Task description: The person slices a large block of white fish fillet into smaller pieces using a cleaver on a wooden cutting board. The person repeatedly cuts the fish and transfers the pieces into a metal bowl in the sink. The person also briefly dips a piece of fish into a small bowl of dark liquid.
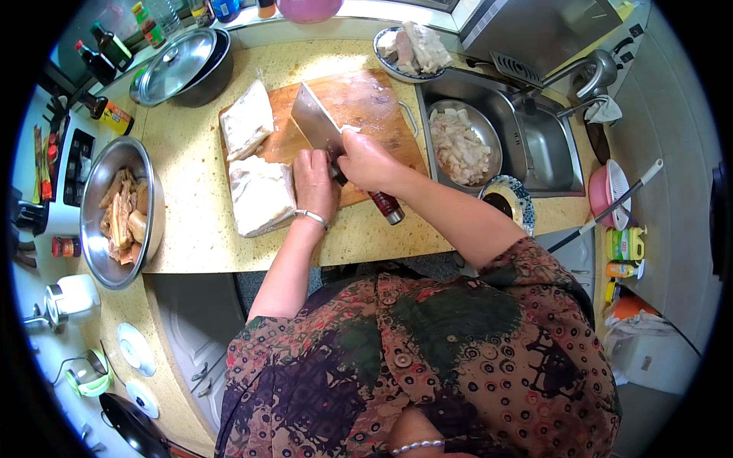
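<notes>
My right hand [368,159] is closed around a cleaver [315,117], whose broad steel blade stands tilted over the wooden cutting board [355,94] and whose dark red handle points towards me. My left hand [316,182], with a bangle at the wrist, lies close beside the blade's lower end; what its fingertips touch is hidden. Directly left of this hand a thick pale slab of fatty meat [262,196] rests over the board's near left corner. Behind the slab is another pale piece of meat [247,121]. A small white bit shows by my right fingers.
A steel bowl of brownish meat pieces [153,229] stands left, a lidded pot [206,86] behind it. Behind right, a plate [395,71] holds more meat. In the sink [426,123] sits a steel bowl of chopped pale pieces [497,149]; a patterned bowl [528,203] stands at its near edge.
</notes>
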Available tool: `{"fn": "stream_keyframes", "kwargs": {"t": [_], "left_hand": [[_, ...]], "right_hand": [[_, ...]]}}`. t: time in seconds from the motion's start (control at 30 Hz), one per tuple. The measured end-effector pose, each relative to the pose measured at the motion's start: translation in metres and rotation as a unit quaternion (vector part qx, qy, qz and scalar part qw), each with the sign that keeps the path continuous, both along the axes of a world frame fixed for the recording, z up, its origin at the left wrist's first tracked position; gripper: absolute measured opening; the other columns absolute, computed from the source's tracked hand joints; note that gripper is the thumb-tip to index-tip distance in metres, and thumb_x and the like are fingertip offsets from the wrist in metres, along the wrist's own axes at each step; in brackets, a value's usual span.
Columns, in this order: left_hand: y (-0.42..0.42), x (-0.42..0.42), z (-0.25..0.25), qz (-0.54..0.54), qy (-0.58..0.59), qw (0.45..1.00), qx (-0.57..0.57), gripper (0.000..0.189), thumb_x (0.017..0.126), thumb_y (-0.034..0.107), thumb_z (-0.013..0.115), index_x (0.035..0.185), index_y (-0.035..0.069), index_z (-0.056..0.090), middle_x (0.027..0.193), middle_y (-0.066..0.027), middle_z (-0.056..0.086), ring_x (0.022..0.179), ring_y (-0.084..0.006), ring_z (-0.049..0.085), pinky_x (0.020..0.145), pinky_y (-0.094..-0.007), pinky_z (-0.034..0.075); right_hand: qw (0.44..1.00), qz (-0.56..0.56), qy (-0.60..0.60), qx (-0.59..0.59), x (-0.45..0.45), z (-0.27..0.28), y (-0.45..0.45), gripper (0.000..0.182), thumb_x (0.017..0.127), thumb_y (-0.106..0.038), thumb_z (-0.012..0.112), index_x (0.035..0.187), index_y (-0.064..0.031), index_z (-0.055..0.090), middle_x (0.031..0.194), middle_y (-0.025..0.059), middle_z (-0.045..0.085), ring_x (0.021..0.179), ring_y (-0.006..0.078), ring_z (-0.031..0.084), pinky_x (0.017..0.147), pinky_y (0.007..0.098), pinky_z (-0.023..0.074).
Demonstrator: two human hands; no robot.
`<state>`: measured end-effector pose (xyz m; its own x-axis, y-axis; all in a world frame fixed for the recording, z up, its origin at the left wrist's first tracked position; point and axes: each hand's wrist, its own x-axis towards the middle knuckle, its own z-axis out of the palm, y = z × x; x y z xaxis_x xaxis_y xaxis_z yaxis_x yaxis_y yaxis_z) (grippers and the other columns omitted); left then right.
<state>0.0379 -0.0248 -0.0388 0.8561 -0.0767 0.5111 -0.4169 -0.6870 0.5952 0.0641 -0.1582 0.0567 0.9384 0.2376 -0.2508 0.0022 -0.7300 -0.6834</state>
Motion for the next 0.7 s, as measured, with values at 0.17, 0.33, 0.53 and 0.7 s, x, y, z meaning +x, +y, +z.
{"fn": "stream_keyframes", "kwargs": {"t": [0.17,0.33,0.53,0.7], "left_hand": [[0.003,0.007,-0.002,-0.013,-0.017,1.000,0.017,0.026,0.076,-0.008,0.061,0.098,0.003,0.055,0.095,-0.0182,0.054,0.090,-0.0394,0.054,0.079,-0.0482,0.044],[0.011,0.008,-0.007,-0.019,0.042,0.999,0.001,0.038,0.089,0.010,0.069,0.124,0.004,0.057,0.112,-0.0202,0.059,0.103,-0.0396,0.057,0.090,-0.0475,0.047],[0.004,0.007,0.014,-0.036,0.085,0.990,0.110,0.086,0.076,0.021,0.086,0.150,0.011,0.041,0.132,-0.0189,0.052,0.118,-0.0397,0.053,0.101,-0.0477,0.045],[0.004,0.041,0.020,-0.088,0.178,0.969,0.150,0.102,0.072,0.019,0.089,0.157,0.018,0.032,0.133,-0.0195,0.050,0.119,-0.0392,0.053,0.104,-0.0477,0.045]], "right_hand": [[0.985,-0.097,0.036,0.140,0.013,0.001,-0.007,0.020,0.093,-0.007,0.056,0.108,0.0034,0.047,0.073,0.0137,0.062,0.051,0.0177,0.060,0.043,0.0350,0.0489],[0.951,-0.134,-0.003,0.277,-0.006,0.014,-0.062,0.022,0.093,-0.009,0.054,0.111,0.0014,0.047,0.078,0.0115,0.061,0.046,0.0147,0.054,0.041,0.0308,0.0453],[0.939,-0.209,0.066,0.266,-0.047,0.014,-0.123,0.022,0.093,-0.008,0.054,0.112,0.0008,0.048,0.077,0.0101,0.060,0.044,0.0133,0.052,0.039,0.0304,0.0444],[0.934,-0.175,0.123,0.285,-0.061,-0.015,-0.125,0.025,0.094,-0.008,0.057,0.116,-0.0010,0.048,0.076,0.0088,0.060,0.044,0.0113,0.051,0.039,0.0284,0.0444]]}}
